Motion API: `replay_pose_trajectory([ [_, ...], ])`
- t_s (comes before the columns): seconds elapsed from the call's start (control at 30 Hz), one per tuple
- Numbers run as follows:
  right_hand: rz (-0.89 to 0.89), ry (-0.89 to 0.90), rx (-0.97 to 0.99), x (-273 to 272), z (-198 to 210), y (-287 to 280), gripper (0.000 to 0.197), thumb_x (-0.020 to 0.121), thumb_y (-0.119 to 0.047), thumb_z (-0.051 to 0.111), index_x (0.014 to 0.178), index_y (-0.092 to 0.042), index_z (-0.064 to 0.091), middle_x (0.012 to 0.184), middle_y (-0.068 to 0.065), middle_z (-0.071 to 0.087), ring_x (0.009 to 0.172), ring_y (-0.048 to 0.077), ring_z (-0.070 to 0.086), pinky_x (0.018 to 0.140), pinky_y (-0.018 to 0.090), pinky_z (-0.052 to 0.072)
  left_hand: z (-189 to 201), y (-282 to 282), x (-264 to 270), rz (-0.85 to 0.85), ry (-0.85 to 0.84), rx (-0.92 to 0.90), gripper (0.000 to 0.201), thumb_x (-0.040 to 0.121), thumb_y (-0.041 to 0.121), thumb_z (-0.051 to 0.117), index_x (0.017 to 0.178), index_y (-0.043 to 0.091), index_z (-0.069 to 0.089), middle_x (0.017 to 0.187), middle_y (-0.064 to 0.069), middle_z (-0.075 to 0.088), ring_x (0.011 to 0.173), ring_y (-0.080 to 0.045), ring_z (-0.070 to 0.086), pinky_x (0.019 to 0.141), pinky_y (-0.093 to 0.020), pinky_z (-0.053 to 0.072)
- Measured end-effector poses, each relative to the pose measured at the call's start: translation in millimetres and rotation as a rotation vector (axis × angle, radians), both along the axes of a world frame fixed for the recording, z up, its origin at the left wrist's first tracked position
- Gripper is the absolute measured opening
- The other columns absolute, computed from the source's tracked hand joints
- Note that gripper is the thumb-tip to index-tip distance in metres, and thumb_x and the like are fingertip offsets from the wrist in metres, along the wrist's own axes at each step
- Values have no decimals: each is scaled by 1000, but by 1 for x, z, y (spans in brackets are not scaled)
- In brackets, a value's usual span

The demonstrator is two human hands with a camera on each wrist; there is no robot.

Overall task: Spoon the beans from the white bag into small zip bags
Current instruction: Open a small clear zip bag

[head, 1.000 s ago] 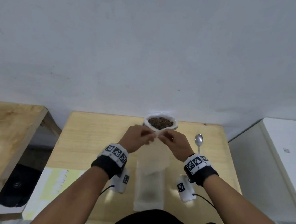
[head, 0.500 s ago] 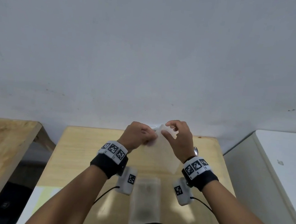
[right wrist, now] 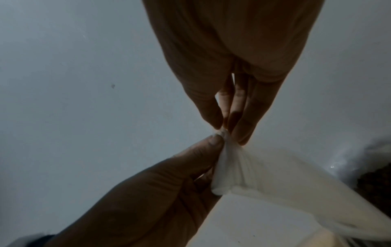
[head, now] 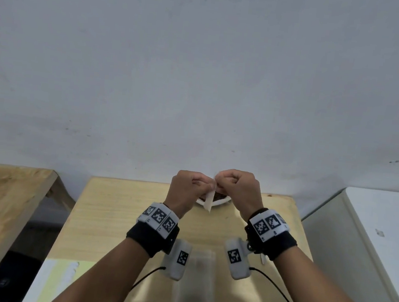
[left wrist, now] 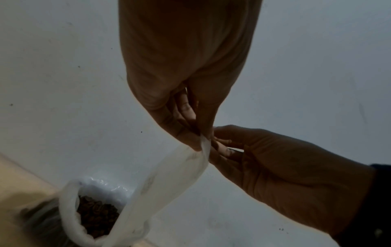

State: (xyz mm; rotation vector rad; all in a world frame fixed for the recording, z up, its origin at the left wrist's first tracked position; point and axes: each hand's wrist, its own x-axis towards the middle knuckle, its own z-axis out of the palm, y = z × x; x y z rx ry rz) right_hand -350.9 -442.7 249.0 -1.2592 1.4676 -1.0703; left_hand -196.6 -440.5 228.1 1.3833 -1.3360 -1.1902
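Against the grey wall, above the desk, both hands have risen, now pinching a small zip bag's mouth; filling not begun.

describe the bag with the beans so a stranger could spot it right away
Start at the light wooden table against the pale wall. At its far edge, just beyond the two raised hands, stands the white bag, its rim rolled down. Only it shows dark brown beans inside; the small zip bag pinched above it is empty.
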Motion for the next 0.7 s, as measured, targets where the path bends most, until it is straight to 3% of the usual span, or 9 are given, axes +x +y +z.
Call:
replay_pose_trajectory([
  [0.13, -22, 119, -39, 0, 1, -3, 11, 78, -6, 67, 68, -7, 71, 54, -1, 65, 60, 20, 70, 68, 33, 62, 1, 3, -5, -1, -15, -23, 2, 82, 8, 76, 82, 6, 77, 74, -9, 75, 69, -23, 73, 71, -40, 62],
  [0.33, -10, 186, -119, 0, 4, -1, 11, 80, -7, 67, 70, -4, 67, 56, 7, 65, 51, 12, 62, 57, 25, 56, -1, 5, -15, 64, 62, 44, 15, 87, 17, 68, 77, 7, 64, 63, -1, 60, 63, -18, 61, 64, -37, 52],
  [0.47, -23, 214, -136, -2, 1, -2, 15, 81, -9, 65, 66, -11, 63, 56, 5, 65, 55, 16, 65, 62, 32, 58, -1, 10, -22, 107, -174, -107, 14, 91, 14, 58, 78, 11, 57, 55, 9, 51, 51, -3, 47, 52, -17, 35],
  [0.57, -20, 261, -171, -3, 0, -2, 17, 81, -10, 64, 65, -15, 60, 53, -3, 60, 58, 21, 66, 61, 32, 57, 1, 10, -24, 130, -346, -289, 18, 93, 6, 53, 75, 10, 50, 51, 9, 43, 45, -8, 39, 46, -18, 28],
  [0.7, -9, 345, -231, -4, 0, -4, 10, 79, -12, 65, 70, -13, 62, 59, 1, 63, 60, 21, 64, 59, 32, 55, 4, 11, -31, 145, -443, -336, 20, 96, 4, 51, 78, 12, 45, 56, 5, 44, 47, -9, 38, 46, -23, 25],
])
